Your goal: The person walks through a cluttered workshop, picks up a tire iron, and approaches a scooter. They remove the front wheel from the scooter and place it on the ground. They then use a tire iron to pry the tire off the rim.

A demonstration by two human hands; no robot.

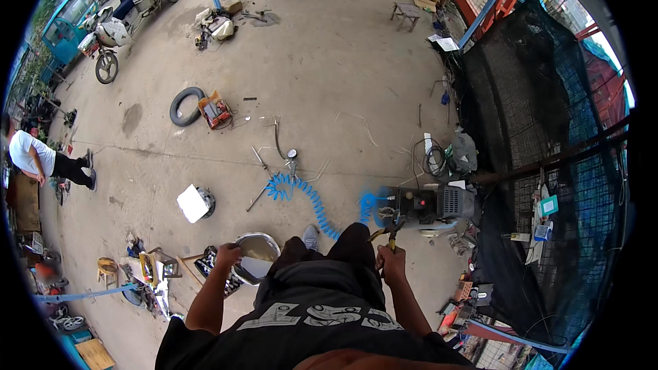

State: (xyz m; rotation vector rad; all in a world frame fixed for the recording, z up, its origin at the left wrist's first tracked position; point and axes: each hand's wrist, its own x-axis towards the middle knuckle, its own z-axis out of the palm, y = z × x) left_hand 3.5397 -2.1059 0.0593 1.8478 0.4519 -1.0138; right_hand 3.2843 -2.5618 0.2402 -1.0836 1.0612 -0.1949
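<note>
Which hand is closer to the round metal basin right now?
Left. The left hand is right by the basin's left rim; contact is unclear. The right hand is well off to its right, beyond the legs, holding a yellow-handled tool.

Floor (pixel 322 89): grey-brown, stained in patches.
Tyre (pixel 174 108): flat, red box (pixel 216 112) at its right side.
Blue hose (pixel 317 205): coiled, gauge (pixel 292 153) beside it.
Compressor (pixel 425 204): right of the hose.
Basin (pixel 277 244): upright.

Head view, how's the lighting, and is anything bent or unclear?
In the head view, soft daylight falls on the ground; in the head view, the white sheet looks nearly washed out, edges curve toward the black rim, and the yellow-handled tool in the right hand is too small to show clearly.
</note>
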